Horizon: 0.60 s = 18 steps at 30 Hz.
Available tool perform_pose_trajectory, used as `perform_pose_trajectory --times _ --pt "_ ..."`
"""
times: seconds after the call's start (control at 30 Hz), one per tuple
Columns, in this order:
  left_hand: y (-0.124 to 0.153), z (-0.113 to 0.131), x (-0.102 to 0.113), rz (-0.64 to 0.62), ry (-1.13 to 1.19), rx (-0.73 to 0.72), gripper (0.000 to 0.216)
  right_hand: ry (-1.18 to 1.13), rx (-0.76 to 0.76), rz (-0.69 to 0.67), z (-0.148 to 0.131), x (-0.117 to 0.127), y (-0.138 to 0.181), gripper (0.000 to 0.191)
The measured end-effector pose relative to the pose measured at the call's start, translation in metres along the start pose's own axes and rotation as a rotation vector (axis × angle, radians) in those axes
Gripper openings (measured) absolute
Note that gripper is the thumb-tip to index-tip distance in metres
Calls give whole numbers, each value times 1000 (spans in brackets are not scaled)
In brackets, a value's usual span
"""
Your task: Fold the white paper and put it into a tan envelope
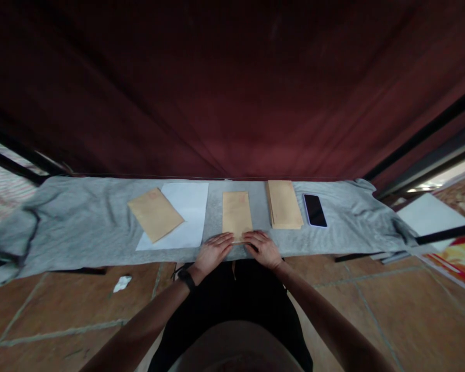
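Note:
A brown paper envelope [236, 213] lies in front of me on a grey cloth, with a faint reddish print near its far right corner. My left hand [216, 251] is at its near left corner, and my right hand [264, 249] is at its near right corner. Both hands have their fingers together and closed on the near edge, fingertips on the paper; the thumbs are partly hidden. Right of it is a stack of brown envelopes [285, 205]. To the left, another brown envelope [155, 214] lies askew on white paper [189, 206].
The grey cloth [89, 222] covers a long, narrow surface against a dark red backdrop [232, 103]. A phone [315, 210] lies right of the stack. Black bars [430, 134] frame both ends. Crumpled white paper [122, 283] is on the tiled floor [81, 310].

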State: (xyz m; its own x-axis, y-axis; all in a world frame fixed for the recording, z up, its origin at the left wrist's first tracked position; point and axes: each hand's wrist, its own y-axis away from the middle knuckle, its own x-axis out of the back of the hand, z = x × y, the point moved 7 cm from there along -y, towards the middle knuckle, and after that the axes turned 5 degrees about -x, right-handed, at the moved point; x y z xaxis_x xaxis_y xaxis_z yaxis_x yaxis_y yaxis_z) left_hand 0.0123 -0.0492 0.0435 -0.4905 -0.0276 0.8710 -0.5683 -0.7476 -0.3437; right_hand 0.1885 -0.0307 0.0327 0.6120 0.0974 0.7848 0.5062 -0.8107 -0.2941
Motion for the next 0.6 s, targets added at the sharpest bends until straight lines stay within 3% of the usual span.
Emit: perform_pose_trajectory --times 0.37,0.53,0.6 --pt "0 0 -2 24 -7 33 30 -43 -91 20 3 2 1 24" --pt "2 0 -3 8 -25 8 30 -133 -151 21 3 5 -31 33" --pt "2 -1 -3 22 -30 6 30 -136 -115 -39 -3 -1 -47 38"
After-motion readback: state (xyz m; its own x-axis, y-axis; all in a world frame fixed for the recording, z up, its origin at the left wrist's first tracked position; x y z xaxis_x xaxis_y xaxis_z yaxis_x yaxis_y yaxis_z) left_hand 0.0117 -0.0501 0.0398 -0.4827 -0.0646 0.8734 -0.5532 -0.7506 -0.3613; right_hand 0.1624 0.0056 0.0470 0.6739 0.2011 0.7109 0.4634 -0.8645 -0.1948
